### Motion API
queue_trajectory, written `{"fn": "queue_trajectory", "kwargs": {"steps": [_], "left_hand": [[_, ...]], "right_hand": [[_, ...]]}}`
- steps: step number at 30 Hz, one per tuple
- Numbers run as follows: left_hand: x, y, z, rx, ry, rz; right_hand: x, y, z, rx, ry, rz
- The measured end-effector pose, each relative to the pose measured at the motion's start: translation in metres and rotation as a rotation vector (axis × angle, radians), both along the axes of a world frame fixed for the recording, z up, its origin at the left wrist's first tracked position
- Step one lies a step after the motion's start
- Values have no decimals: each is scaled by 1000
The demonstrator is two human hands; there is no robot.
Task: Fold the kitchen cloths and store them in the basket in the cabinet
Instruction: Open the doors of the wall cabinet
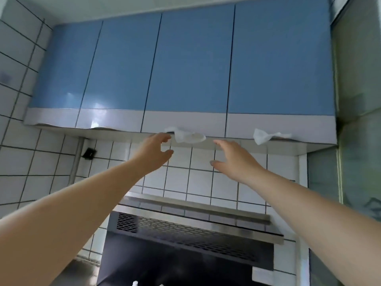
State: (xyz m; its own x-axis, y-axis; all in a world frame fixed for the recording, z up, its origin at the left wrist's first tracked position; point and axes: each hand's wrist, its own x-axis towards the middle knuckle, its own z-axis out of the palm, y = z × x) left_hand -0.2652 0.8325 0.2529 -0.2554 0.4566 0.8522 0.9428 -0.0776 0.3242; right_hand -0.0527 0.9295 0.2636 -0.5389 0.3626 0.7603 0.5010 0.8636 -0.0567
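Both arms reach up toward the blue wall cabinet [185,65], whose doors all stand closed; the left hand [155,148] has its grip spread, fingers relaxed and holding nothing, fingertips just beside a white cloth [188,136] that hangs from the lower edge of one door; the right hand [232,159] is likewise spread and empty, just below that same edge; a second white cloth [266,137] hangs under the next door to the right; the basket is not in view, presumably behind the doors; I judge the task barely begun, since neither cloth looks folded, though the blur makes that uncertain; below, a range hood [193,230] sits against the tiled wall [206,178].
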Motion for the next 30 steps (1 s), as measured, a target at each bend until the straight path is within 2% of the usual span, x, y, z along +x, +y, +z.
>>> {"fn": "queue_trajectory", "kwargs": {"steps": [4,10,16,20,26,30], "left_hand": [[0,47,26,-27,88,102],[-19,100,43,-106,230,255],[-53,161,50,-120,598,496],[-70,198,48,-133,725,573],[-72,217,51,-80,695,568],[-60,211,70,-89,680,577]], "right_hand": [[-13,44,24,156,-86,-26],[-50,97,39,239,-174,-97],[-91,137,49,437,-203,-218],[-107,159,52,493,-142,-288],[-110,172,51,607,-104,-292],[-110,166,52,604,-60,-272]]}}
